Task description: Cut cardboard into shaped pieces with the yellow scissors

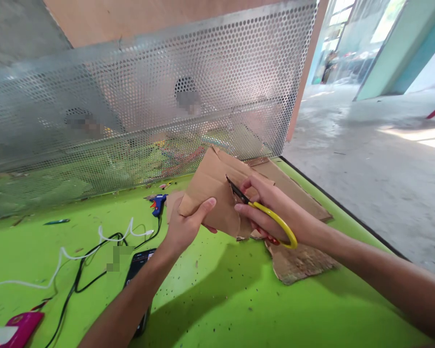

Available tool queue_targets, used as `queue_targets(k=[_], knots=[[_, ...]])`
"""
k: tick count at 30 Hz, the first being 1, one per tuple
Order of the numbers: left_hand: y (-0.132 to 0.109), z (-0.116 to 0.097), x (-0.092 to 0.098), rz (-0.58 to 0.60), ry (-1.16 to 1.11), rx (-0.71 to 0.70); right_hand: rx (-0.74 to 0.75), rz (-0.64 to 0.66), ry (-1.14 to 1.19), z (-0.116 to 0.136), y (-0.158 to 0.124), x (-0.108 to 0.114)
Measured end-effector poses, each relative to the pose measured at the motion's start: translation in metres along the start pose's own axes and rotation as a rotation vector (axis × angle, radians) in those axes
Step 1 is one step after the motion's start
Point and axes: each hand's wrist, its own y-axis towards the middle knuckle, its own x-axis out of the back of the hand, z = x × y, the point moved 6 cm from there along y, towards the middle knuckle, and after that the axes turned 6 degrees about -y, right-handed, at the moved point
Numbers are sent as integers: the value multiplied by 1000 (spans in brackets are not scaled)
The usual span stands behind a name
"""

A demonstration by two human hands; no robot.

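A flat piece of brown cardboard (206, 186) is gripped along its lower left edge by my left hand (188, 222), thumb on top. My right hand (270, 208) is closed round scissors (277, 220) with yellow handles and dark blades. The blades reach into the cardboard from its right side, along a cut line near its middle. Part of the lower blade is hidden by the sheet. Under and behind my right hand lie more cardboard pieces (300, 261), one with a rough torn surface.
On the green table (210, 299) lie a blue glue gun (158, 205), a phone (141, 263) partly behind my left forearm, white and black cables (81, 266), a pen (57, 222) and a pink object (23, 328). A perforated metal panel (217, 72) stands along the far edge.
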Motion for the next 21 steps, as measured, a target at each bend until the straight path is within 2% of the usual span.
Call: queue_targets(k=[6, 12, 16, 21], knots=[[-5, 1, -3, -61, 20, -64, -27, 21, 75, -5, -3, -14], [-4, -1, -3, -76, 67, -62, -74, 68, 73, -1, -2, -14], [-1, -3, 5, -125, 56, -115, -135, 106, 60, 0, -5, -15], [2, -1, 11, -143, 22, -114, -31, 58, -12, 4, -3, -15]])
